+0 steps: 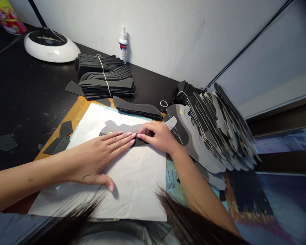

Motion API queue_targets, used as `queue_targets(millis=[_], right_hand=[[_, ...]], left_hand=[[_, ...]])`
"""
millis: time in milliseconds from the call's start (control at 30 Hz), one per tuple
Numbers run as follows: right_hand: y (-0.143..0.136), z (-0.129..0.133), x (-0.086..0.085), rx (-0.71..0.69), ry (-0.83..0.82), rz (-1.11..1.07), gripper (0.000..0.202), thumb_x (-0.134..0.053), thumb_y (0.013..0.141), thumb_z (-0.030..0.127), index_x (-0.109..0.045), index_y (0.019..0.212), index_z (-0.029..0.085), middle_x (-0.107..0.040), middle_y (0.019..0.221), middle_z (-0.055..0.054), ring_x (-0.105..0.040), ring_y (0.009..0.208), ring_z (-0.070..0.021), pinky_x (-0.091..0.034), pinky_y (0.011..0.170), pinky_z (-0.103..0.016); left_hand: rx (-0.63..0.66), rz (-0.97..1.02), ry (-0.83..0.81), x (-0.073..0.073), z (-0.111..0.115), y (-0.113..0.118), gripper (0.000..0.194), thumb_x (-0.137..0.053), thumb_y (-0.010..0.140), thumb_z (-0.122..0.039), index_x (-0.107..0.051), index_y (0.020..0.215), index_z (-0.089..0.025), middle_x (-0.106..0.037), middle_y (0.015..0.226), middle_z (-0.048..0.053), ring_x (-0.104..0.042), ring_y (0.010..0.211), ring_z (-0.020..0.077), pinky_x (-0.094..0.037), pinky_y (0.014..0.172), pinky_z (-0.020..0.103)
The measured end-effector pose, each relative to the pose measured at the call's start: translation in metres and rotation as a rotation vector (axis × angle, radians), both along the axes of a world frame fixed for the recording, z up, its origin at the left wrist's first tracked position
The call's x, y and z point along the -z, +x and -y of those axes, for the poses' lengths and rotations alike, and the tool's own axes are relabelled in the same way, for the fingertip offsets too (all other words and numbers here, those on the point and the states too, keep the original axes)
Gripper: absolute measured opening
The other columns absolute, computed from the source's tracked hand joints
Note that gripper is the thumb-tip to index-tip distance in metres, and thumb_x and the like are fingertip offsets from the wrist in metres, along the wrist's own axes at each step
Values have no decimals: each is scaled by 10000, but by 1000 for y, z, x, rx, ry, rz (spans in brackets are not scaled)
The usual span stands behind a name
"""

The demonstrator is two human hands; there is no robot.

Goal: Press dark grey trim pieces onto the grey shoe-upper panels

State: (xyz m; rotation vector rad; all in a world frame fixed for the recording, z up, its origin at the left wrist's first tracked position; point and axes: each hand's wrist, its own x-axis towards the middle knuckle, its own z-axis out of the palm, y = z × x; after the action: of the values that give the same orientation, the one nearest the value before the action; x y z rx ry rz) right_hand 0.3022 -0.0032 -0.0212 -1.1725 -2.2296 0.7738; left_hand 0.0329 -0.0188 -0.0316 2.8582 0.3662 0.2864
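Observation:
A light grey shoe-upper piece (122,128) with a small yellow-green mark lies on the white sheet. Along its near edge sits a dark grey cut piece (140,142), partly covered by my hands. My left hand (102,154) rests palm down with fingers stretched out, their tips pressing on these pieces. Beside those fingertips, my right hand (156,135) is closed in a pinch, thumb and forefinger meeting at the dark piece. The exact grip between the right fingertips is hard to see.
Tied stacks of dark pieces (107,86) stand behind the white sheet (137,183), near a loose dark stack (137,108). Many layered grey uppers (209,136) lean at right. A spray bottle (122,46), lamp base (52,46) and loose dark scraps (61,141) are also there.

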Motion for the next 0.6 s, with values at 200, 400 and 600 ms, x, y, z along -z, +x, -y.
queue_targets(millis=[200, 400, 600], right_hand=[[3, -3, 5, -25, 3, 14, 158, -688, 922, 271, -650, 781, 211, -646, 750, 20, -545, 715, -139, -387, 681, -265], [4, -6, 8, -23, 3, -14, 162, -690, 928, 289, -653, 791, 210, -653, 765, 20, -556, 728, -136, -398, 705, -263], [4, -7, 9, -43, 19, 1, 156, -708, 918, 293, -658, 796, 210, -641, 761, 19, -560, 733, -135, -400, 701, -257]], left_hand=[[-10, 22, 7, -5, 1, 2, 1190, -517, 826, -833, -33, 1629, -100, -200, 1636, 224, -310, 1488, 398, -233, 1244, 470], [-10, 0, 37, -2, 1, -1, 1216, -521, 814, -846, -31, 1627, -87, -189, 1641, 215, -277, 1507, 376, -144, 1270, 422], [-12, -43, 54, -3, 0, -2, 1215, -523, 825, -832, -14, 1623, -69, -187, 1641, 214, -277, 1510, 357, -136, 1270, 400]])
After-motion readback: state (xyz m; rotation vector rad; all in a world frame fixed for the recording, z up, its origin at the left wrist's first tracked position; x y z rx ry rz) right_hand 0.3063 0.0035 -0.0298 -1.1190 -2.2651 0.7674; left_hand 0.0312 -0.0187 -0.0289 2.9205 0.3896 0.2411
